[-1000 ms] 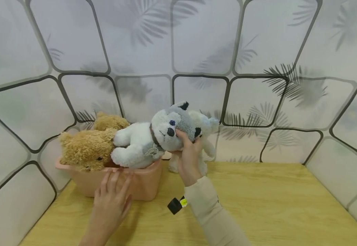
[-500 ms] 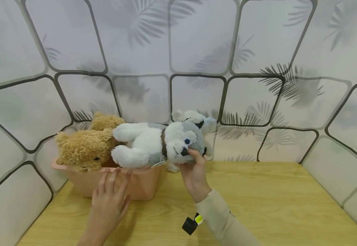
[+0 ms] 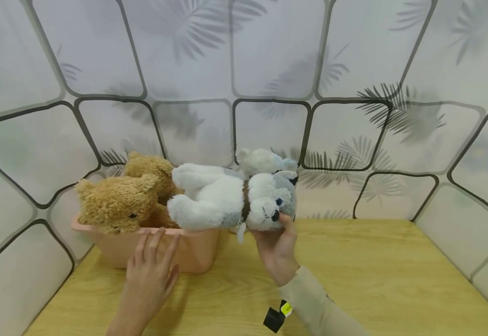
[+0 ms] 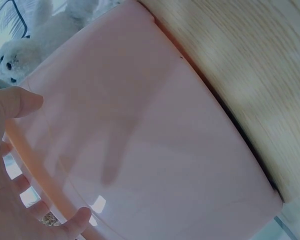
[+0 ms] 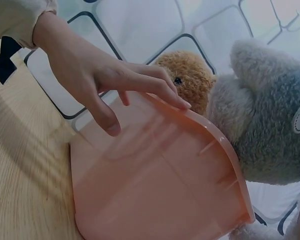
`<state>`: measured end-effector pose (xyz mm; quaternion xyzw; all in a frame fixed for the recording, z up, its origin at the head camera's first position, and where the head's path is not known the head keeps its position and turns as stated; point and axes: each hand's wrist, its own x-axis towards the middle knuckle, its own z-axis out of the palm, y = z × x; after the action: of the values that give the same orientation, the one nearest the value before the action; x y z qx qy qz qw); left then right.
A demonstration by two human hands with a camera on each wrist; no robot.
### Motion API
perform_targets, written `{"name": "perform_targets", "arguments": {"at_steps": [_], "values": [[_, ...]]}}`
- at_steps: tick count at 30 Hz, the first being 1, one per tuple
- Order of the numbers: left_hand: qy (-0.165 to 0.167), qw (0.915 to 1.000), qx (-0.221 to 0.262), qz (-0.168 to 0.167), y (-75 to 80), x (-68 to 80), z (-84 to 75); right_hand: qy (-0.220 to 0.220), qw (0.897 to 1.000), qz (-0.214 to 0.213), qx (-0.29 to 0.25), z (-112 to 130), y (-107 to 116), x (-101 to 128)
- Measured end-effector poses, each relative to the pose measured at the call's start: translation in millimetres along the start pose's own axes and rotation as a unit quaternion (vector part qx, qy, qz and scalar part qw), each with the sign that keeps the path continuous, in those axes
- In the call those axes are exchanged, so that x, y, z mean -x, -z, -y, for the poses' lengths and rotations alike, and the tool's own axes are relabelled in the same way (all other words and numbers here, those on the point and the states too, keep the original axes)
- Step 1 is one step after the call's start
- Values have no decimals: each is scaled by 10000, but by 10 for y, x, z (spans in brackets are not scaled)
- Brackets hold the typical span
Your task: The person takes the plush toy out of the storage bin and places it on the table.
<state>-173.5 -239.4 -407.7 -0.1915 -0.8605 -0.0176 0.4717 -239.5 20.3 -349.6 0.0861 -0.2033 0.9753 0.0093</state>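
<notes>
Our right hand (image 3: pixel 279 252) grips a grey-and-white plush dog (image 3: pixel 212 200); our spread left hand (image 3: pixel 149 268) touches a pink plastic tub (image 3: pixel 198 252).

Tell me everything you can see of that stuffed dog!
The stuffed dog looks plush, white with gray patches, with a blue eye, black nose and stitched mouth. It wears a brown collar and pale tag. The right hand grips its head, holding it sideways, legs pointing left, partly over the bin; whether dog and bin touch is unclear.
</notes>
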Motion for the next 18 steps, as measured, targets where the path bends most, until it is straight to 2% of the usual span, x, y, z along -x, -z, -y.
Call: {"name": "perform_targets", "arguments": {"at_steps": [7,18], "values": [[-14,9999,-42,-129,-20,-5,-12,62,9981,-5,-613,107,98,-9],[38,10000,5,32,-16,7,-20,-37,9959,-284,-854,250,183,2]]}}
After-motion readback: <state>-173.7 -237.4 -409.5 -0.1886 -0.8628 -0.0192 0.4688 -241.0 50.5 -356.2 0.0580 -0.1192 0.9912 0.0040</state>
